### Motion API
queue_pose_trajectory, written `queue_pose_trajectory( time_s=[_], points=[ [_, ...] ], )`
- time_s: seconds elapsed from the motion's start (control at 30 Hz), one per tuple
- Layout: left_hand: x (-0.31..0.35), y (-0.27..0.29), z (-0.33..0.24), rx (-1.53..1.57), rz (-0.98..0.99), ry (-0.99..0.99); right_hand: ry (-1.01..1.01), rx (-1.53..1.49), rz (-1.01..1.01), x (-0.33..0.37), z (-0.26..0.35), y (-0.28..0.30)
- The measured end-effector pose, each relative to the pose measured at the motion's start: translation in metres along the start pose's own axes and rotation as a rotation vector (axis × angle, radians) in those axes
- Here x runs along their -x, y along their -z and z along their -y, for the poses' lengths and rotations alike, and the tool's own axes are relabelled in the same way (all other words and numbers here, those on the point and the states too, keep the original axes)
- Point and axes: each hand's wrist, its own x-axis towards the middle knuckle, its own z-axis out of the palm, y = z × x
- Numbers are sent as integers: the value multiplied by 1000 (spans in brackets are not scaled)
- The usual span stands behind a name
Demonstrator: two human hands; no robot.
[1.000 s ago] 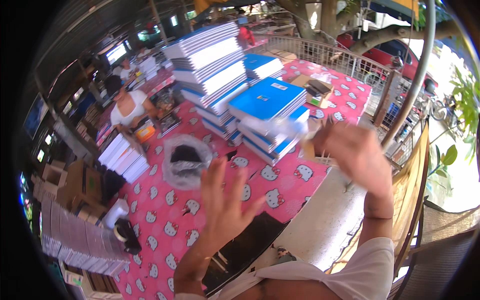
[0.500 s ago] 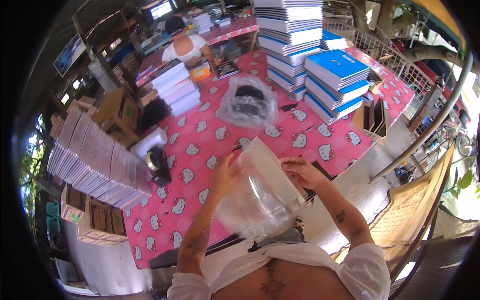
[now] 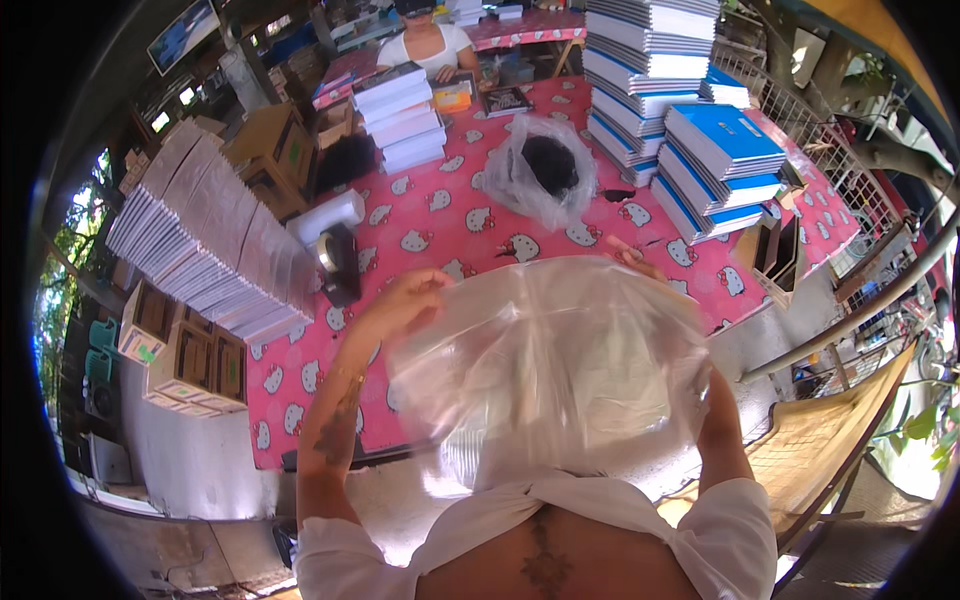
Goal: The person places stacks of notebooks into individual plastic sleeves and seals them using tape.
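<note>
A large clear plastic bag [image 3: 540, 350] spreads wide in front of me, above the table's near edge, blurred in places by motion. My left hand [image 3: 405, 300] is at its upper left corner, fingers apart and loosely bent, with nothing visible in them. Behind the bag's far right edge is my right hand [image 3: 640, 262]; one finger sticks out past the edge and the others look closed on the film, partly hidden. Beyond my hands, a crumpled clear bag with something black inside [image 3: 545, 168] lies on the pink patterned table [image 3: 440, 240].
Tall stacks of blue-covered books [image 3: 720, 165] stand at the right. A leaning stack of wrapped books [image 3: 210, 240] is at the left, beside a black tape dispenser [image 3: 338, 262] and cardboard boxes [image 3: 270, 150]. A co-worker [image 3: 430, 48] sits across the table near white book stacks [image 3: 400, 115].
The clear bag has spread from a narrow bundle into a wide sheet. My hands have moved apart, the left one leftward, the right one slightly farther away. My view has shifted.
</note>
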Motion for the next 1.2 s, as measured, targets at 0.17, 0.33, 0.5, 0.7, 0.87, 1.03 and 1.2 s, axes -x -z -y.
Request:
queue_pose_trajectory(
  time_s=[0.17, 0.33, 0.5, 0.7, 0.87, 1.03, 1.2],
  points=[
    [-11, 12, 159, -268, -142, 102, -218, -896, 47, 66, -152, 113],
    [11, -72, 141, -1337, -652, -283, -112, -344, -654, 191, -169, 64],
    [66, -232, 82, -879, -195, -428, -317, -527, -551, 224, -210, 33],
    [108, -272, 109, -1070, -173, -396, -278, -652, -219, 208, -205, 18],
    [97, -243, 76, -712, 55, -225, -39, -522, -160, 207, -181, -13],
    [93, -222, 70, -238, 184, 78, -86, -263, -275, 200, -179, -37],
    [85, -184, 18, -195, 86, 109, -72, -250, -393, 191, -173, -47]
  ],
)
